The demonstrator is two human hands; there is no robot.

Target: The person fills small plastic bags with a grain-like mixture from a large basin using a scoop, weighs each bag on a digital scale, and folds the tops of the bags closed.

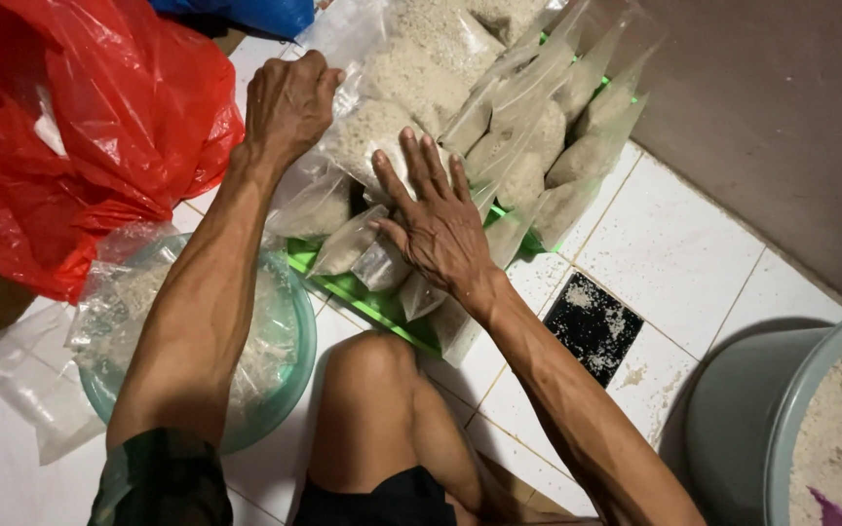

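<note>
Two hands [289, 97], two basins [285, 380].

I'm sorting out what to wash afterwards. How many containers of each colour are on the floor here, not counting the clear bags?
Green tray, under the filled bags: 1
Teal basin, beneath the left arm: 1
Grey tub, holding white grain at the right: 1
Total: 3

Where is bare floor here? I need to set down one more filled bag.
Bare white tile lies between the bags, the wall and the grey tub. It is crowded under both hands, left and right, and around the bowl.
</note>
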